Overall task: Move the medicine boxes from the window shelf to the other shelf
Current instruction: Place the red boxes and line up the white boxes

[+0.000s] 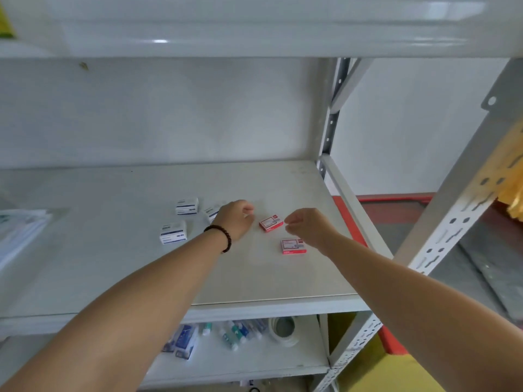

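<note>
Pale grey metal shelf (pixel 254 278) carrying five small medicine boxes.

Toward the right of the flat shelf board lie two small red-and-white cardboard boxes, one (pixel 271 224) farther back and the other (pixel 293 246) nearer the front edge, close together but apart. Left of them sit three white boxes with dark blue bands: one at the back (pixel 186 206), one nearer the front (pixel 173 232), and a third (pixel 211 212) partly hidden behind a wrist. At the far left edge rests a blurred stack of white papers or packets (pixel 19 233).
</note>
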